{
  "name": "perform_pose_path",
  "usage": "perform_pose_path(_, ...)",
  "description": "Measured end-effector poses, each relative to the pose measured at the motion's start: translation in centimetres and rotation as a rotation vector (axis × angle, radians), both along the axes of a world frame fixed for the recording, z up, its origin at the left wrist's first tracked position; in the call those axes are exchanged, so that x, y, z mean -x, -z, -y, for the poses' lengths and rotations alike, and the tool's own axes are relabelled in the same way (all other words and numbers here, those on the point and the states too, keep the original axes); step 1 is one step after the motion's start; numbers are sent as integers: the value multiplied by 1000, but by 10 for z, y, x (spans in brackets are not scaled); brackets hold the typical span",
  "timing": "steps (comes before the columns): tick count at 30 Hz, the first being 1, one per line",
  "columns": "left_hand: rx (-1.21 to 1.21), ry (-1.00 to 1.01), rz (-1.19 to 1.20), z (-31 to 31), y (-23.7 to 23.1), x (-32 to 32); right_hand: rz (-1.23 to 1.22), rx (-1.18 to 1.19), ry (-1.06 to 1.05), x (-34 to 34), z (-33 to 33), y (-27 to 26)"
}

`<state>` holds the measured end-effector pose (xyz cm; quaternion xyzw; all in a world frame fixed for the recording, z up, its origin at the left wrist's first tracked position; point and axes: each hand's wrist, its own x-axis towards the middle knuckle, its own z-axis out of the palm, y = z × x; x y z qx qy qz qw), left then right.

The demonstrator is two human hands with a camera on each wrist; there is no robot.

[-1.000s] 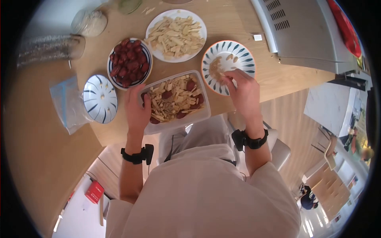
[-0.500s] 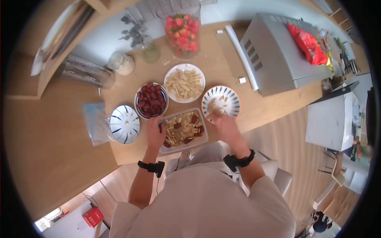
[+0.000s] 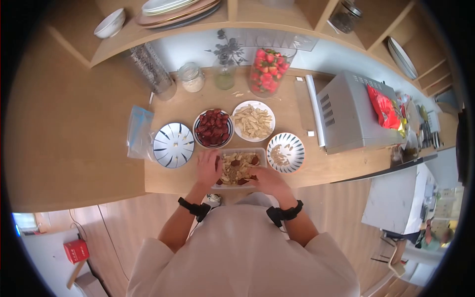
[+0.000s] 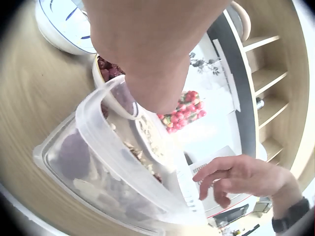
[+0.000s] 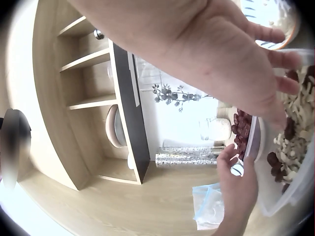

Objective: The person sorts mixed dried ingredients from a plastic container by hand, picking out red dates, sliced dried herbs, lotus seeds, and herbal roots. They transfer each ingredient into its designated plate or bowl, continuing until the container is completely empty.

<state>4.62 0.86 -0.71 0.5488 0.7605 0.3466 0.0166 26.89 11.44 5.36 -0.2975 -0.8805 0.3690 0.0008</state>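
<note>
A clear plastic container [image 3: 241, 149] holds pale slices, small grains and dark red dates. At its left side, my left hand [image 3: 209, 171] grips the rim, its thumb and fingers on either side in the right wrist view [image 5: 238, 189]. My right hand [image 3: 272, 184] is over the container's right part, fingers loosely bent and apart in the left wrist view [image 4: 246, 178], with nothing visible between them. Behind stand a bowl of red dates [image 3: 213, 129] and a white plate of pale slices [image 3: 253, 121]. The striped plate [image 3: 293, 161] to the right carries small grains.
A striped bowl [image 3: 173, 145] and a clear zip bag [image 3: 140, 133] lie on the left. Further back are a glass jar [image 3: 191, 78], a vase [image 3: 224, 76] and a tall container of strawberries [image 3: 268, 74]. A grey appliance [image 3: 349, 116] stands right, under shelves.
My right hand has moved left from the striped plate to over the plastic container. My left hand stays at the container's left rim. The head view has tilted up, showing the shelves.
</note>
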Motion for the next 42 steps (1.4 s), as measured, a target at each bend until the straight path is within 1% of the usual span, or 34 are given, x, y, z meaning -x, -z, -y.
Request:
perform_pose_path(1,53,73,-27,9,-2,0,71,1,2,-3,-2,-10)
perform_pose_path(2,50,61,-19,18,-4,1,139,2,7,-6,-4,-15)
perform_pose_path(4,185,308,-163,30,-10,5,187,2,22,-13,-8,-10)
perform_pose_path(5,181,300,-161,33,-9,8,231,6,49,-15,-10,-8)
perform_pose_path(6,274,366,-235,35,-7,9,233,3,44,-14,-10,-6)
perform_pose_path(7,369,433,-309,37,-5,10,302,-43,59,-13,-9,-6)
perform_pose_path(8,369,432,-306,37,-4,10,370,-87,77,-14,-8,-4)
perform_pose_path(10,444,490,-320,34,0,10,360,-107,77,-16,-10,17)
perform_pose_path(11,447,493,-316,30,3,9,346,-128,81,-19,-10,29)
perform_pose_path(13,644,452,-319,20,8,1,378,-143,94,-16,-7,33)
perform_pose_path(14,658,461,-309,17,12,-3,406,-162,104,-15,-6,37)
perform_pose_path(16,638,348,-477,15,15,-9,409,-135,123,-13,-5,35)
perform_pose_path(17,663,360,-463,16,16,-12,402,-127,144,-12,-4,32)
perform_pose_path(18,617,324,-502,15,13,-15,416,-98,138,-12,-4,31)
perform_pose_path(19,572,289,-540,14,10,-17,372,-114,155,-12,-4,30)
perform_pose_path(20,603,305,-523,13,10,-19,331,-125,173,-13,-4,30)
perform_pose_path(21,611,285,-493,11,11,-20,349,-89,168,-14,-3,30)
perform_pose_path(22,618,265,-463,11,14,-20,322,-115,183,-14,-4,31)
perform_pose_path(23,661,292,-411,14,18,-17,294,-142,199,-14,-4,31)
perform_pose_path(24,689,309,-397,14,21,-14,311,-112,199,-12,-4,30)
perform_pose_path(26,621,297,-424,16,22,-12,315,-189,180,-11,-4,25)
perform_pose_path(30,675,293,-320,13,15,-9,299,-157,204,-8,-7,21)
perform_pose_path(32,595,276,-335,15,10,-8,324,-158,204,-2,-7,18)
perform_pose_path(33,608,280,-328,15,6,-7,346,-168,207,1,-6,17)
perform_pose_path(34,592,278,-272,13,2,-6,352,-158,206,2,-6,17)
perform_pose_path(35,574,275,-217,11,-1,-5,263,-131,219,4,-5,16)
perform_pose_path(36,581,282,-213,10,-3,-5,174,-105,235,5,-3,17)
perform_pose_path(37,548,282,-197,9,-5,-4,179,-98,240,6,-2,21)
perform_pose_path(38,513,283,-180,9,-4,-5,128,-134,217,6,-1,25)
perform_pose_path(39,518,292,-177,8,-2,-5,77,-170,194,6,1,29)
perform_pose_path(42,523,315,-213,4,0,-6,34,-147,182,7,4,38)
